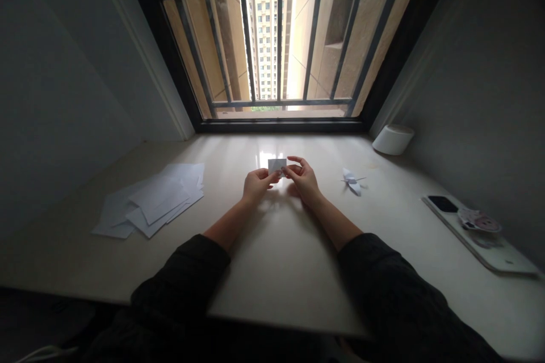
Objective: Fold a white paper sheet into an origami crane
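A small folded piece of white paper [276,164] is held up just above the sill, its flat face toward me. My left hand [256,184] pinches its lower left part between thumb and fingers. On the other side, my right hand [303,178] grips the lower right edge with thumb and fingertips, while its index finger is raised and bent above the paper's corner. Both thumbs come close together along the bottom edge. The fingers behind the paper are partly hidden. A folded paper crane [352,181] lies to the right of my right hand.
Loose white paper sheets [162,195] lie in an overlapping pile at left. A phone [477,232] with a cartoon figure on its back rests at right. Near the right wall stands a white cylindrical object [393,140]. A barred window [281,51] rises behind the pale sill [272,272].
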The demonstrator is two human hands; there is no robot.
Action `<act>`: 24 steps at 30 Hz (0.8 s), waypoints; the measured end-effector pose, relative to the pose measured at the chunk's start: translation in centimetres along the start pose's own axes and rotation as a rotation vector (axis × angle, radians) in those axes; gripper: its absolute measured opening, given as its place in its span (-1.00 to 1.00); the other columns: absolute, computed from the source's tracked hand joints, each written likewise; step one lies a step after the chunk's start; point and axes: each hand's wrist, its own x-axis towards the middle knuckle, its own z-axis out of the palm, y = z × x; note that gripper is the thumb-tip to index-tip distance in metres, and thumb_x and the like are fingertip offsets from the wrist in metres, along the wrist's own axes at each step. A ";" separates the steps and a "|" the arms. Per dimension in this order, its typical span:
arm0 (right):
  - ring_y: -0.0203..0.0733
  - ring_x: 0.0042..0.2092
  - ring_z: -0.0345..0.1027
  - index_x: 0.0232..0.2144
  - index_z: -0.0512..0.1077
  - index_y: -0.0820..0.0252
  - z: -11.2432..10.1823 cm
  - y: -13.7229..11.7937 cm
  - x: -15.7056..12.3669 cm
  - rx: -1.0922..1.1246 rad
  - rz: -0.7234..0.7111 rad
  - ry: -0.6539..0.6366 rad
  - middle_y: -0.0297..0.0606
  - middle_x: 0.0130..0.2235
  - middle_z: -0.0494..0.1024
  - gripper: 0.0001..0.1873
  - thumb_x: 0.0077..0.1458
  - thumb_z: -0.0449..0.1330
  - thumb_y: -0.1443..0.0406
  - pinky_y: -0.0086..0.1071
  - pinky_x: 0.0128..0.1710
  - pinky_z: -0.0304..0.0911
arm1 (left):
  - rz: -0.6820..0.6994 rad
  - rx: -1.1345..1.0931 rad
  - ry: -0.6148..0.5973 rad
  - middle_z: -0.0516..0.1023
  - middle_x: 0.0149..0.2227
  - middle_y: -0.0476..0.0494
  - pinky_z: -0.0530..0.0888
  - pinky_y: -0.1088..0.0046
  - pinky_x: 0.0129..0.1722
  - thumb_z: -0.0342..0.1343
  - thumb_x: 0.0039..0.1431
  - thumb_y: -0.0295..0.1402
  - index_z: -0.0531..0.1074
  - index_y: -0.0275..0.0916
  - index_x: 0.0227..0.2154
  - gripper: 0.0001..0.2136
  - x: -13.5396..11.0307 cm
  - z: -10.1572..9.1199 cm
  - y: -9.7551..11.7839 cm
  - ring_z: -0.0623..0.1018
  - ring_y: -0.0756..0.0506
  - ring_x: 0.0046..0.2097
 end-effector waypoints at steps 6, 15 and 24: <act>-0.23 -0.39 0.40 -0.22 0.47 0.16 0.2 -0.5 -0.3 -0.022 0.029 -0.025 -0.30 -0.43 0.56 -0.50 -0.23 0.36 0.07 -0.37 -0.37 0.25 | -0.009 0.036 -0.019 0.60 -0.35 -0.28 0.41 0.45 -0.41 0.24 -0.14 -0.01 0.50 -0.33 -0.43 -0.59 0.0 0.1 -0.2 0.58 -0.18 -0.25; -0.22 -0.45 0.39 -0.50 0.55 0.22 0.0 -0.7 -0.5 -0.042 0.101 -0.052 -0.25 -0.48 0.57 -0.63 -0.27 0.37 0.04 -0.34 -0.37 0.26 | 0.071 0.131 -0.060 0.61 -0.39 -0.22 0.38 0.46 -0.44 0.21 -0.11 0.00 0.53 -0.29 -0.45 -0.61 -0.1 0.1 -0.2 0.58 -0.15 -0.31; -0.20 -0.43 0.36 -0.51 0.54 0.22 -0.2 -0.3 -0.1 0.015 0.119 -0.062 -0.24 -0.51 0.55 -0.59 -0.29 0.37 -0.01 -0.30 -0.34 0.28 | 0.045 0.055 -0.038 0.61 -0.43 -0.24 0.39 0.43 -0.44 0.20 -0.11 0.01 0.56 -0.30 -0.42 -0.59 -0.1 0.2 0.3 0.59 -0.20 -0.29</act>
